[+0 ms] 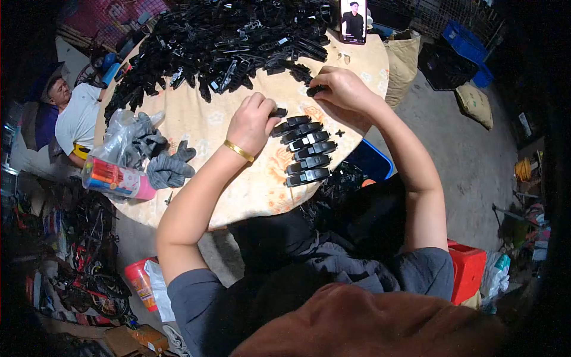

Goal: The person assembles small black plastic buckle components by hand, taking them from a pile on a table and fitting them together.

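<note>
On the round table [217, 202], with its cream flowered cover, my left hand [250, 123] is closed, thumb and fingers pinching a small black plastic part [278, 112]. My right hand [346, 89] grips another black plastic part [316, 90] near the edge of the big heap. Just below my hands, several black plastic clip-like pieces [309, 150] lie side by side in a column. To their right is a tiny black cross-shaped piece [340, 132]. The large heap of similar black parts [232, 47] covers the far side of the table.
Grey work gloves [169, 169], a clear plastic bag [122, 140] and a tub of coloured pens [116, 178] lie at the left. A phone [353, 24] stands at the back. A blue bin [372, 157] sits below the table's right edge. Another person [80, 113] is at the far left.
</note>
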The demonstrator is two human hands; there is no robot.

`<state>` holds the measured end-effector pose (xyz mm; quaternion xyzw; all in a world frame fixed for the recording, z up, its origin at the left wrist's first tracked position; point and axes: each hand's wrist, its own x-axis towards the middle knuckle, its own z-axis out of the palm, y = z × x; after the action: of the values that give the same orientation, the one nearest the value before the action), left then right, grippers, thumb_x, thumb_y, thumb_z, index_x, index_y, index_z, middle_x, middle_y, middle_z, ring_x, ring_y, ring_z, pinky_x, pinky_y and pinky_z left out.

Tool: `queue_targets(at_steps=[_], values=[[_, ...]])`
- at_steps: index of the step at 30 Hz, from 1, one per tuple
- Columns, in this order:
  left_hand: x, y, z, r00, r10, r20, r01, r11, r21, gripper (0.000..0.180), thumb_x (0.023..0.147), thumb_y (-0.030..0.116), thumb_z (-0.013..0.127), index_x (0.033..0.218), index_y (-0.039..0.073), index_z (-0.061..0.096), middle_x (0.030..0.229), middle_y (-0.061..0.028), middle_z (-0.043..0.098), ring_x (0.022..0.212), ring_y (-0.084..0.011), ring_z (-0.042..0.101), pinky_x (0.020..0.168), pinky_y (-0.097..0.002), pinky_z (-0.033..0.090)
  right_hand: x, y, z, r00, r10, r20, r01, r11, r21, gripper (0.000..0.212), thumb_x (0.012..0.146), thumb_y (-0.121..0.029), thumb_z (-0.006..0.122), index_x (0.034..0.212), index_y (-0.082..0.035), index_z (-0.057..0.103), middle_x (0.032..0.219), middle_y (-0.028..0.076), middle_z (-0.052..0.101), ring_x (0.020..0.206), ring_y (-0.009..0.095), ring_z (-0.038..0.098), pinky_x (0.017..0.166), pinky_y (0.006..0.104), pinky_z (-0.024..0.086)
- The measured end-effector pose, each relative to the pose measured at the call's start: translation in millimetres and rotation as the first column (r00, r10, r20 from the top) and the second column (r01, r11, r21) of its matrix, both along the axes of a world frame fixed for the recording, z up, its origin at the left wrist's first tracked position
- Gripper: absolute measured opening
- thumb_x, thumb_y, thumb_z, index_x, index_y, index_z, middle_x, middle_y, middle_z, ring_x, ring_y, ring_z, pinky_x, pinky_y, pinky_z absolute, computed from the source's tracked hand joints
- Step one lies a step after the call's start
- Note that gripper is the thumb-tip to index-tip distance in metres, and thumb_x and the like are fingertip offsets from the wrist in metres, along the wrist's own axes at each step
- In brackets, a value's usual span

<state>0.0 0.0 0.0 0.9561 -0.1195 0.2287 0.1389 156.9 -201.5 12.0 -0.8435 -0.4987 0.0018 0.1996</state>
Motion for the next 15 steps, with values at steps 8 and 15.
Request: queue_targets(at_steps=[8,15], values=[[-5.3,-6.8,0.8,0.996,0.086,-0.014,-0.087,0.978,-0.188,0.028,0.074,0.01,0.07,0.098,0.0,0.06,0.094,-0.0164,0.05,0.079,-0.0317,0.056,0.071,-0.0359,0.048,-28.2,11.9,10.7,0.98,0.03,-0.194,0.028,0.957,0.29,0.03,0.078,-0.008,0.066,0.107,-0.001,0.061,0.099,0.012,0.06,0.086,0.022,0.061,0.075,0.031,0.05],[0.8,-1.0,-2.3,1.0,0.007,0.021,-0.004,0.987,-0.16,0.035,0.072,0.011,0.07,0.104,-0.001,0.059,0.1,-0.0183,0.052,0.092,-0.035,0.051,0.083,-0.0401,0.044,-23.7,21.0,-9.8,0.901,0.267,-0.341,-0.119,0.909,0.399,0.03,0.076,-0.013,0.065,0.105,-0.002,0.064,0.089,0.015,0.064,0.081,0.023,0.063,0.071,0.0328,0.05]])
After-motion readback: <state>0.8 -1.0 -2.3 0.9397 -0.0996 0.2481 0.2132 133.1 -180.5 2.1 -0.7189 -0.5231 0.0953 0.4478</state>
